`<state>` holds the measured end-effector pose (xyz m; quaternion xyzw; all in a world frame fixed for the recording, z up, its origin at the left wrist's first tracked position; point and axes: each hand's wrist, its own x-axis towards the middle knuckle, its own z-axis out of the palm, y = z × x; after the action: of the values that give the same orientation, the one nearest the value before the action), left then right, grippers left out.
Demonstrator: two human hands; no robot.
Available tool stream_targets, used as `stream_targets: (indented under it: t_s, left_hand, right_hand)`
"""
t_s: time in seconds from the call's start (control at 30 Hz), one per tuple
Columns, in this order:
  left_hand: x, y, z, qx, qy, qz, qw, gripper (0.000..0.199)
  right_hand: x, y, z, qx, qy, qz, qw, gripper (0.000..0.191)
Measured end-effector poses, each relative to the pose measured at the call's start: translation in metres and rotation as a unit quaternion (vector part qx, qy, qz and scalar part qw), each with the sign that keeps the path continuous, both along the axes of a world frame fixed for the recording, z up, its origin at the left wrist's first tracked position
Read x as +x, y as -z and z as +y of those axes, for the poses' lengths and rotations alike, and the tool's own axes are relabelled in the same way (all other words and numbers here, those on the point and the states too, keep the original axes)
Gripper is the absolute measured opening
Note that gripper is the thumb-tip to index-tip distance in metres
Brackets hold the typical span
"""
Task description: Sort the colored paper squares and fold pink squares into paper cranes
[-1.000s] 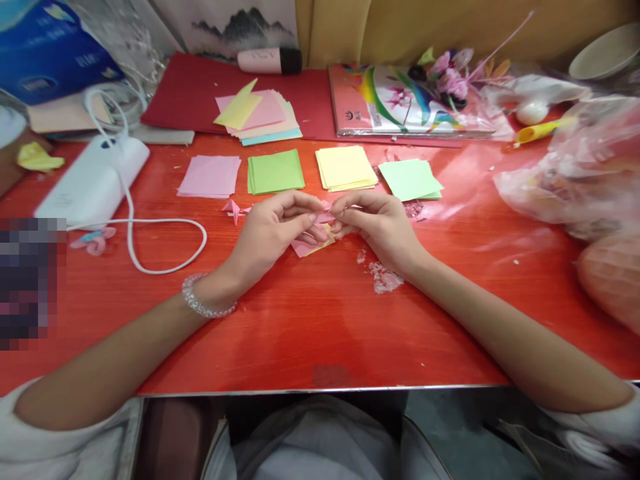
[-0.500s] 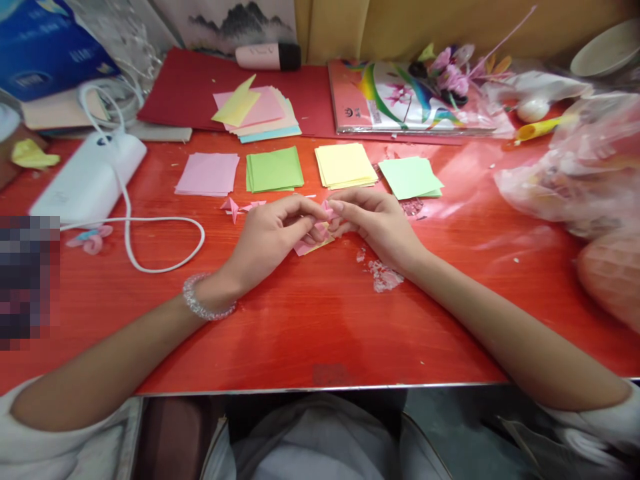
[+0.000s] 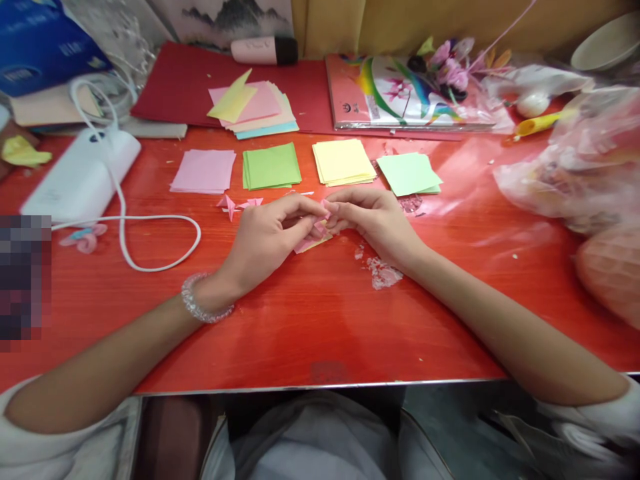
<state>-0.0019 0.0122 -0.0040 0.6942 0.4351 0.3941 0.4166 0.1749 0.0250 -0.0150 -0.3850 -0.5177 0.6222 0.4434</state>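
My left hand (image 3: 273, 237) and my right hand (image 3: 377, 217) meet over the middle of the red table, fingertips pinched together. Between them is a small piece of folded pink paper (image 3: 326, 205), mostly covered by the fingers. Under the hands lie pink and yellow paper squares (image 3: 315, 244), partly hidden. Just left of my left hand rest small folded pink paper pieces (image 3: 229, 207). Beyond the hands is a row of square paper stacks: pink (image 3: 203, 171), green (image 3: 271, 166), yellow (image 3: 343, 161) and pale green (image 3: 409, 174).
A white power bank (image 3: 83, 175) with a looped white cable (image 3: 160, 269) lies at left. Along the back are mixed loose papers (image 3: 257, 110), a pink and black marker-like object (image 3: 264, 51) and a wrapped paper pack (image 3: 395, 93). Clear plastic bags (image 3: 565, 160) crowd the right.
Both hands stay almost in place around the pink paper, with only slight finger movement. The whole view has shifted a little.
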Motion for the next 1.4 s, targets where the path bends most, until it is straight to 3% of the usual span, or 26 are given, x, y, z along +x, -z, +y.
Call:
stream_targets:
  t_s: [0.33,0.53,0.83,1.4]
  left_hand:
    - [0.001,-0.003,-0.003,0.051,-0.014,0.071,0.996,0.015]
    - [0.003,-0.002,0.001,-0.047,0.0,-0.03,0.998,0.01]
    - [0.001,-0.001,0.007,-0.081,0.007,-0.033,0.996,0.013]
    - [0.0,0.003,0.008,-0.028,0.016,-0.003,0.999,0.02]
  right_hand:
    - [0.001,0.001,0.0,0.019,-0.012,-0.008,1.0,0.012]
    - [0.002,0.001,0.0,0.028,-0.006,-0.028,0.999,0.013]
    - [0.002,-0.001,-0.001,0.046,-0.026,-0.034,0.998,0.012]
    - [0.001,0.002,-0.001,0.055,-0.027,-0.013,0.998,0.014]
